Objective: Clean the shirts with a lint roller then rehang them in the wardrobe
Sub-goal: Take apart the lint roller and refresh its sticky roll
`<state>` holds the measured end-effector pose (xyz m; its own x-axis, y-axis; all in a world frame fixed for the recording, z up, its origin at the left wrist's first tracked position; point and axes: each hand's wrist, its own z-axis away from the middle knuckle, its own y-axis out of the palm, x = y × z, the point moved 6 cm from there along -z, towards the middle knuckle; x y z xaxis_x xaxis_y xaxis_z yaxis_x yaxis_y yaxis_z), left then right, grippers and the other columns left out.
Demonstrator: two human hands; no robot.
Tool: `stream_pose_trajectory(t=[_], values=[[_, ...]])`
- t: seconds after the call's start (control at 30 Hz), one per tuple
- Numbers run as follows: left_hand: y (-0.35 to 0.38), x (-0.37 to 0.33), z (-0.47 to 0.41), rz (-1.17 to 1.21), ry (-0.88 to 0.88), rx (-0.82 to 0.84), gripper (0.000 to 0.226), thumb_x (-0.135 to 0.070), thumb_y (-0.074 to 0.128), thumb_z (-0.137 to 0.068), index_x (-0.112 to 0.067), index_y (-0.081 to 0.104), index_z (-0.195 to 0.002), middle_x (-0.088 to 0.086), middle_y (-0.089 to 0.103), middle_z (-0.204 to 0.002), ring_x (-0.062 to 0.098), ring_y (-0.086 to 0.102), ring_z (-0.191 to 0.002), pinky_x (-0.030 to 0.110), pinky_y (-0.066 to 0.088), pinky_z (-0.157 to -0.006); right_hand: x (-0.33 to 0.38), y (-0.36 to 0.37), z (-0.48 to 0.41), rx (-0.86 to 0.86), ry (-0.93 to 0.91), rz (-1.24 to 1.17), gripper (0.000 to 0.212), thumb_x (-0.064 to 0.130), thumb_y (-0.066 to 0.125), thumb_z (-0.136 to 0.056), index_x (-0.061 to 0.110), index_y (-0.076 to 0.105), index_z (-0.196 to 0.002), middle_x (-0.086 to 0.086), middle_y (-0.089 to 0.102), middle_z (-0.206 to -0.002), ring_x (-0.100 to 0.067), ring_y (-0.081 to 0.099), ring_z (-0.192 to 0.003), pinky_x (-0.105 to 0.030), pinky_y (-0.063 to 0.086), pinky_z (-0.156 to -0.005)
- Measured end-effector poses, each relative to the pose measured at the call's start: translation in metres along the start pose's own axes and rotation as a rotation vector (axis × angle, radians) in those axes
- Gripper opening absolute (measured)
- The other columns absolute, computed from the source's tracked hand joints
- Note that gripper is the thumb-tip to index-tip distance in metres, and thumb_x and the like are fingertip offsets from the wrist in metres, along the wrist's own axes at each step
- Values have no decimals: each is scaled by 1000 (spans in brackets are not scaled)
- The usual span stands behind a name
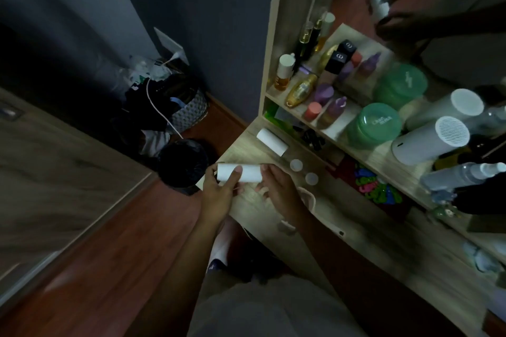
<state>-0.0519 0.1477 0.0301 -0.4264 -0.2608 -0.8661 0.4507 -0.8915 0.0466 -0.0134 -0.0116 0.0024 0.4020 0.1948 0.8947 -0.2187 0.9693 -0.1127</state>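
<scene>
Both hands are up at the near corner of the desk, and the white roll lies crosswise between them, just above the desk's edge. The left hand grips its left half, thumb laid across the front and fingers wrapped behind. The right hand meets the roll's other end, thumb on the end and fingers curled loosely beneath, so it pinches that tip. A second roll lies on the desk just beyond them, close to the shelf. Two small round caps sit right of the hands. A dark bin stands on the floor beside the left hand. Green jars crowd the shelf.
</scene>
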Motion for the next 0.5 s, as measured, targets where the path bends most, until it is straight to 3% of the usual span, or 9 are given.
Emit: stream_pose_trajectory(t=[0.13, 0.27, 0.43, 0.5], values=[[-36, -3, -2, -107, 27, -44, 38, -33, 69, -93, -18, 59, -126, 4, 69, -111, 20, 69, -94, 38, 58, -79, 17, 38, -2, 52, -30, 18, 26, 41, 56, -98, 19, 66, -107, -7, 73, -86, -26, 72, -77, -32, 55, -58], [-96, -10, -15, -179, 54, -153, 13, -32, 57, -100, -25, 64, -109, -4, 70, -98, 17, 66, -94, 39, 54, -83, 29, 89, -12, 113, -9, 37, 25, 37, 58, -98, 16, 66, -111, -5, 74, -87, -26, 72, -76, -32, 54, -59], [-182, 9, -52, -215, -58, -286, 38, -48, 63, -93, -18, 70, -115, 5, 74, -100, 21, 70, -92, 53, 58, -86, 22, 173, -38, 158, 48, 73, 34, 41, 64, -94, 20, 58, -120, -3, 74, -101, -22, 75, -75, -34, 55, -57], [-214, 19, -71, -187, -97, -329, 31, -51, 66, -88, -24, 71, -101, 4, 74, -93, 24, 71, -84, 52, 60, -78, 13, 206, -51, 168, 86, 120, 37, 41, 63, -94, 19, 56, -122, -5, 72, -108, -19, 75, -77, -34, 56, -59]])
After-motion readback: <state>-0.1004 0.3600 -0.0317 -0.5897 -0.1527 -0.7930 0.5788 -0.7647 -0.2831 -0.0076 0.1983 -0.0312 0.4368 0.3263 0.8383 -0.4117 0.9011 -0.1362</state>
